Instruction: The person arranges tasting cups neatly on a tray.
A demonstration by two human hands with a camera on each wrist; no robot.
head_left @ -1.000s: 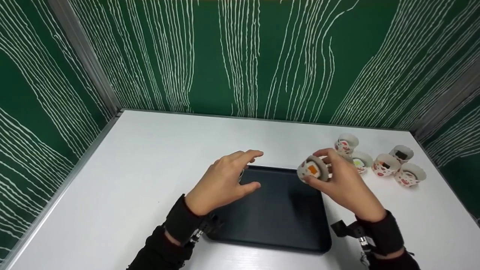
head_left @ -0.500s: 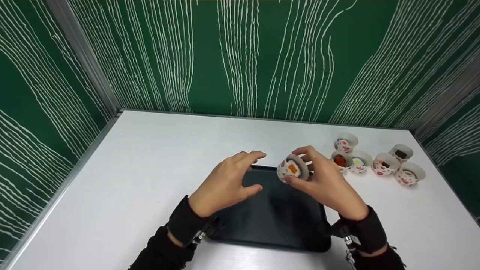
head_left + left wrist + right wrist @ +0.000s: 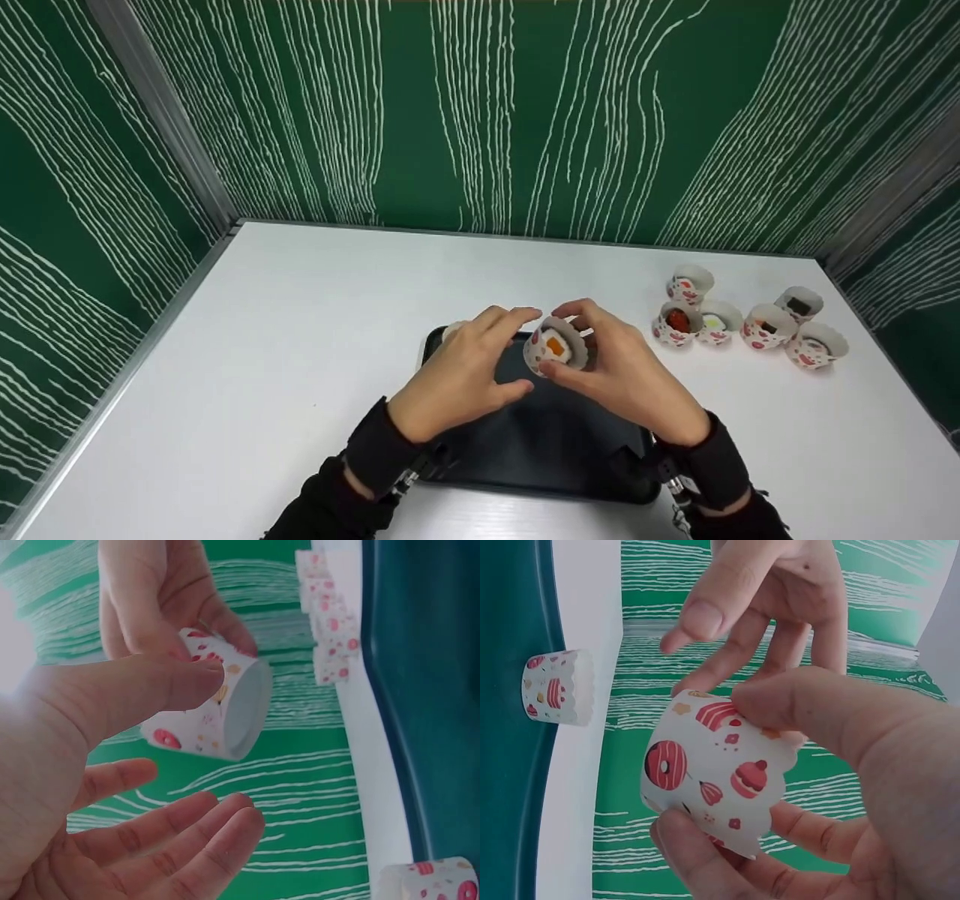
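Observation:
My right hand point(image 3: 634, 371) grips a paper baking cup point(image 3: 705, 765) printed with donuts and cupcakes, thumb on one side and fingers on the other. Inside lies a small white piece with an orange top point(image 3: 556, 346). The cup is tilted, its mouth turned toward the head camera, over the far part of a dark tray point(image 3: 555, 457). My left hand point(image 3: 459, 375) hovers just left of it, thumb and fingers spread and holding nothing. In the left wrist view its thumb overlaps the cup. Another baking cup point(image 3: 559, 688) stands at the tray's far-left corner, mostly hidden by my left hand in the head view.
Several more baking cups stand at the right back of the white table point(image 3: 315, 315), among them one with a red piece point(image 3: 678, 321) and one with a dark piece point(image 3: 798, 306). Green panels point(image 3: 405, 112) with white wavy lines wall in the table's back and sides.
My right hand has carried the baking cup leftward across the tray, close to my left hand. The left hand has shifted slightly right, its fingers still spread.

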